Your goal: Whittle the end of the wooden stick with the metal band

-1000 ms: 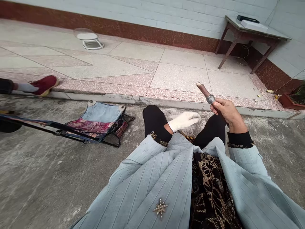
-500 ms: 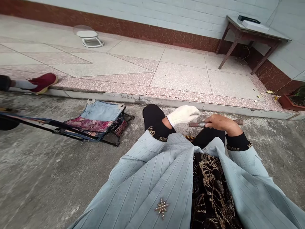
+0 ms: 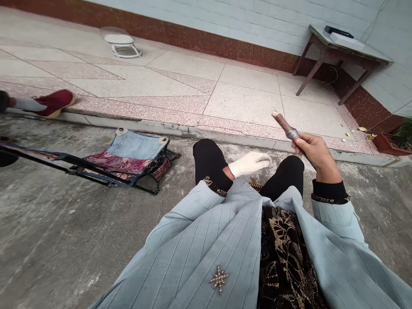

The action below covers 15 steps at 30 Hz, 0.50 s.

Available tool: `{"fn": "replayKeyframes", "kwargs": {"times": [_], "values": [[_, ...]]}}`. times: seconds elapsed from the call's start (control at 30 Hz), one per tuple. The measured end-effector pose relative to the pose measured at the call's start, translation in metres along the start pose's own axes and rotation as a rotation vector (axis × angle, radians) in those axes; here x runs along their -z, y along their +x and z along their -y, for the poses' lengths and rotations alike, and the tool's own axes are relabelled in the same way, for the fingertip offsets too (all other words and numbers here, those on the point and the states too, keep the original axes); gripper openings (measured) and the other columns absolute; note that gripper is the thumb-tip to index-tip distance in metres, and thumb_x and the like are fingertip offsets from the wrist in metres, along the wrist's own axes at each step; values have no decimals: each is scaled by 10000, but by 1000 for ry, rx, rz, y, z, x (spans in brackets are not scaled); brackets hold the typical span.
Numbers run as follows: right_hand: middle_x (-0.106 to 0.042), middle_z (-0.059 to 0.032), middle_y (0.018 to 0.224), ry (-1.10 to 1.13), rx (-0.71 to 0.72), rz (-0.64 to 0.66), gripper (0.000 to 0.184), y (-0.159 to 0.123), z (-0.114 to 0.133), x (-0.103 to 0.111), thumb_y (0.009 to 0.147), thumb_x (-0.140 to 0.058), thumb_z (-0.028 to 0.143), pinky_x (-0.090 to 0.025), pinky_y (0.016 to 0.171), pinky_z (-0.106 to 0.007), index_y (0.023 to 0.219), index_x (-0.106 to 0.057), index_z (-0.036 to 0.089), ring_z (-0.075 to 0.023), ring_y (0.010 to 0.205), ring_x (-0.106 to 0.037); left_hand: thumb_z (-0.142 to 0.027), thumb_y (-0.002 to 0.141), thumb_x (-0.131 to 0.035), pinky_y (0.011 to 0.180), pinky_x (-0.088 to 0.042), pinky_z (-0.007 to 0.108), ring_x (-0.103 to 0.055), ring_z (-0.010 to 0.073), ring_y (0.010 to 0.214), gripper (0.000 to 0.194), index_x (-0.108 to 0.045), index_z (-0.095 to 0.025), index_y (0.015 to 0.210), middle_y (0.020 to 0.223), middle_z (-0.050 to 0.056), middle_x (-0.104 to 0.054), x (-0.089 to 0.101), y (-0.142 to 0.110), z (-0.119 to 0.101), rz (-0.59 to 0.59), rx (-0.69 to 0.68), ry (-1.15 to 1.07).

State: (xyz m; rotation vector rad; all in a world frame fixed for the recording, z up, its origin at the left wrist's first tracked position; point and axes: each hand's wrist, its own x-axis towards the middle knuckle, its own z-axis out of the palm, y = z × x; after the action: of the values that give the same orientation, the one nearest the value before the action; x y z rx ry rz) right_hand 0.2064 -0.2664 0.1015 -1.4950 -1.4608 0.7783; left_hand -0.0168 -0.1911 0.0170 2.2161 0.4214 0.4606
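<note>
My right hand [image 3: 317, 154] is raised over my right knee, its fingers wrapped round a brown wooden stick [image 3: 282, 121]. The stick tilts up to the left. Silvery wire [image 3: 292, 133] is wound tightly around it just beyond my fingers, and its far tip is pale. A white knitted glove covers my left hand [image 3: 250, 164], low between my knees and apart from the stick. Its fingers are curled together; whatever they may hold is hidden. Part of a yellow-and-black striped thing [image 3: 256, 186] shows under my left wrist.
A low folding chair [image 3: 128, 161] stands on the concrete to my left. Beyond the raised step edge [image 3: 180, 128] are a white stool [image 3: 124, 45] and a wooden table [image 3: 347, 47] with boxes. Another person's red shoe [image 3: 58, 103] rests at the step. A planter [image 3: 391, 143] sits far right.
My right hand has lifted the stick away from the left hand, swinging its wire-wound end upward. My gloved left hand has dropped slightly.
</note>
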Motion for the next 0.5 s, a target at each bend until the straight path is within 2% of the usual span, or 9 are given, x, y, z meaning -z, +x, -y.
{"fn": "replayKeyframes", "kwargs": {"times": [0.1,0.17,0.3,0.5], "values": [[-593,-18,660,-208,-12,-121,245,9,-11,-2,829,-612,385,-372,541,-254,820,-681,150,-106,553,-474,-329,965,-454,790,-447,258,-648,158,873,301,-707,-188,1047,966,18,-725,0,-2,-9,51,-90,188],[-614,-24,674,-375,-24,-159,262,13,-18,-1,819,-609,378,-381,563,-269,899,-715,152,-124,575,-500,-332,974,-452,782,-451,264,-659,169,898,308,-709,-196,1076,1013,32,-732,4,-4,-13,30,-120,318],[-637,-36,694,-463,-55,-103,360,16,-20,1,830,-578,387,-395,601,-287,1052,-730,149,-148,602,-533,-342,981,-460,792,-469,276,-680,187,946,326,-707,-198,1138,1091,52,-738,17,-13,-18,-80,-96,478],[-655,-70,741,-762,6,-37,322,15,-1,-4,880,-525,376,-354,628,-301,1006,-729,162,-175,659,-522,-360,984,-466,731,-462,274,-694,181,853,323,-716,-219,1131,976,37,-756,30,-24,-22,-184,-164,570]]}}
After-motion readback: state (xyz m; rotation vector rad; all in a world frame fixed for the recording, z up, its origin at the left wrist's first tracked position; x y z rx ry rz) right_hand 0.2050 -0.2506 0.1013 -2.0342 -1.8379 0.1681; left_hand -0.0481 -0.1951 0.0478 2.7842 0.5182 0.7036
